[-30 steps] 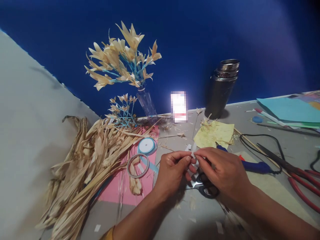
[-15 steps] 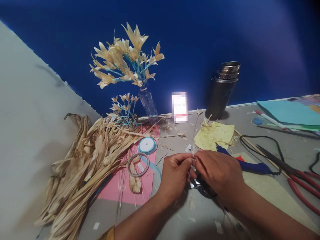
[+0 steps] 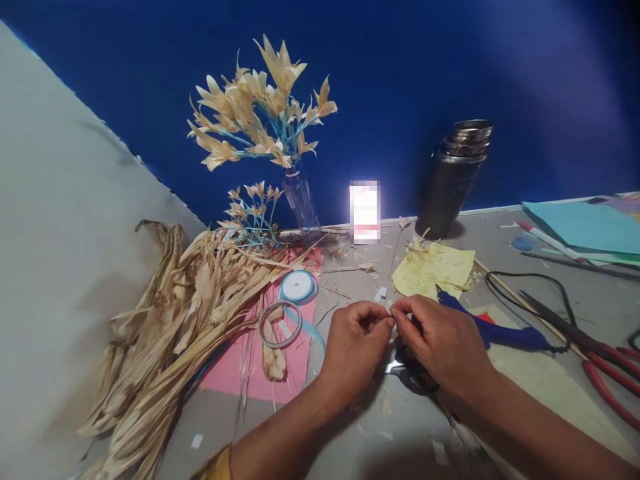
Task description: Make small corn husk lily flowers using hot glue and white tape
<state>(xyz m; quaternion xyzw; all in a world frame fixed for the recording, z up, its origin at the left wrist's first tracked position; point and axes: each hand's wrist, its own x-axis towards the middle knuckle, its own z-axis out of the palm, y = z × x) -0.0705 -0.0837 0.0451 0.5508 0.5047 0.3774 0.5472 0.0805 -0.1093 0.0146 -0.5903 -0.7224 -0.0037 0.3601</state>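
My left hand [image 3: 356,341] and my right hand [image 3: 440,341] meet fingertip to fingertip over the grey table, both pinching one small pale husk piece [image 3: 393,321], mostly hidden by the fingers. Black-handled scissors [image 3: 407,373] lie on the table right under my right hand. A blue glue gun [image 3: 505,333] lies just right of that hand. A pile of dried corn husks [image 3: 175,333] sprawls to the left, partly on a pink sheet [image 3: 293,363].
A clear bottle of husk flowers [image 3: 265,100] stands at the back, a smaller sprig [image 3: 250,210] beside it. Blue ribbon spool [image 3: 297,287] and tape ring [image 3: 280,325] lie on the pink sheet. Steel flask [image 3: 453,177], yellow paper [image 3: 435,270], red-handled pliers [image 3: 600,363], coloured papers [image 3: 585,223] at right.
My hands stay together on the small piece, fingertips closing tighter. The view has drifted slightly, shifting the scene a little to the right.
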